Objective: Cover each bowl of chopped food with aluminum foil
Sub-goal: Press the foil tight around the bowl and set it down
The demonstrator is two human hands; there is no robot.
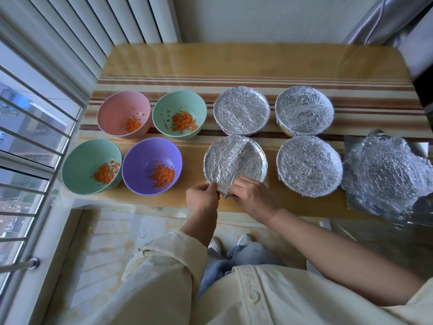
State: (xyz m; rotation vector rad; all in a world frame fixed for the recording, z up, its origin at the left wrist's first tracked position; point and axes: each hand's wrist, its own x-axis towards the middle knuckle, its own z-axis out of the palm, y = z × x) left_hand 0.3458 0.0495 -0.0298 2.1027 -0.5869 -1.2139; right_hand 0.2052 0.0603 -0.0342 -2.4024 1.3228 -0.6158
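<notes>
Several bowls stand in two rows on the table [234, 64]. On the left, a pink bowl [117, 109], a green bowl [187, 102], a second green bowl [82, 160] and a purple bowl [145, 153] hold chopped carrot and are uncovered. Three bowls on the right wear tight foil: [241, 110], [304, 110], [309, 165]. The front middle bowl [234, 158] has creased foil over it. My left hand [202, 195] and my right hand [254, 195] both pinch that foil's near edge at the bowl's front rim.
Crumpled foil sheets [384, 174] lie piled at the table's right end. A barred window [28, 137] and blinds run along the left. The tiled floor [105, 242] and my shoes show below the table's front edge.
</notes>
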